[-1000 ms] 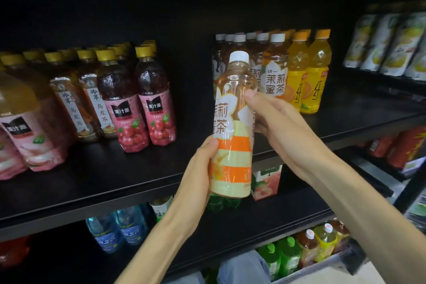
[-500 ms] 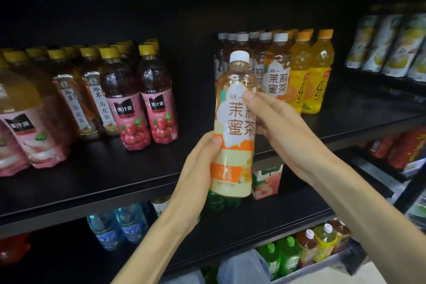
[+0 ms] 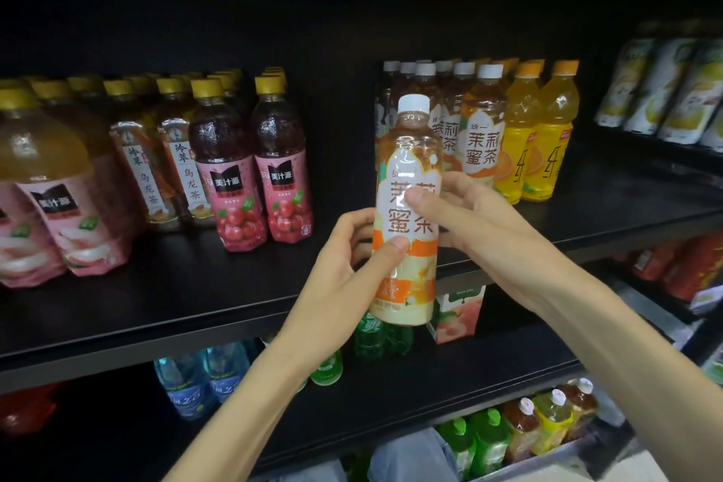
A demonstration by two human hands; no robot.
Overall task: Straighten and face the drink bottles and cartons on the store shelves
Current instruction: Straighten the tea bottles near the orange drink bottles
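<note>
Jasmine tea bottle (image 3: 407, 215): one clear plastic bottle, white ribbed cap, pale amber drink, orange-and-cream wrap with a white cloud-shaped panel facing the camera; upright in the air, before the front edge of the upper shelf (image 3: 176, 286).
Left hand (image 3: 344, 270): grasps the bottle's lower half, thumb laid across the label.
Right hand (image 3: 469, 215): grasps the label from the right, thumb on its front.
Matching tea bottles (image 3: 483, 129): white-capped rows behind; count unclear.
Orange drink bottles (image 3: 547, 137): two at the front, orange caps.
Red berry bottles (image 3: 256, 176): two in front, yellow caps, pink labels.
Peach carton (image 3: 457, 315): one, boxy, on the shelf below.
</note>
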